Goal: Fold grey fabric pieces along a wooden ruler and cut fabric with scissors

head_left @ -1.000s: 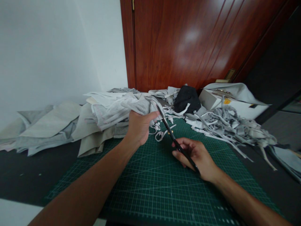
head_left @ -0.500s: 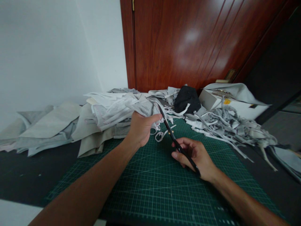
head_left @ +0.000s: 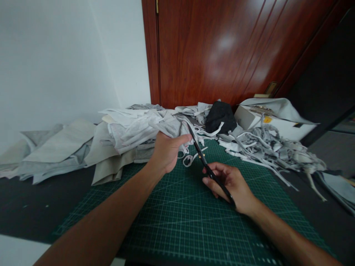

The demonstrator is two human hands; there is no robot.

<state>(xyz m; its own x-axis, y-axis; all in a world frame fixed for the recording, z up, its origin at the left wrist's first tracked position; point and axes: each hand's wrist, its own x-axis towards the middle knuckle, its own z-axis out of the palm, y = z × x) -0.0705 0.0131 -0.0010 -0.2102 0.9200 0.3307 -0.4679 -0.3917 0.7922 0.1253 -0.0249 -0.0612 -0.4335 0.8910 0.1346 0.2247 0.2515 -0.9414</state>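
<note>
My left hand (head_left: 168, 150) grips a bunched piece of light grey fabric (head_left: 173, 126), thumb stretched along its right edge. In my right hand (head_left: 229, 181) are black-handled scissors (head_left: 201, 157), angled up and to the left. Their blades reach the fabric edge just beyond my left thumb and look nearly closed; the tips are partly lost against the cloth. A thin white strip curls in a loop (head_left: 188, 160) under the fabric, beside the scissors. Both hands are above a green cutting mat (head_left: 177, 210).
Pale fabric pieces (head_left: 63, 144) are piled at the left. Behind the mat lies a black cloth item (head_left: 221, 116). At the right are a tangle of grey strips (head_left: 277, 147) and a white box (head_left: 246, 117) with fabric on top. A brown door (head_left: 205, 51) stands behind.
</note>
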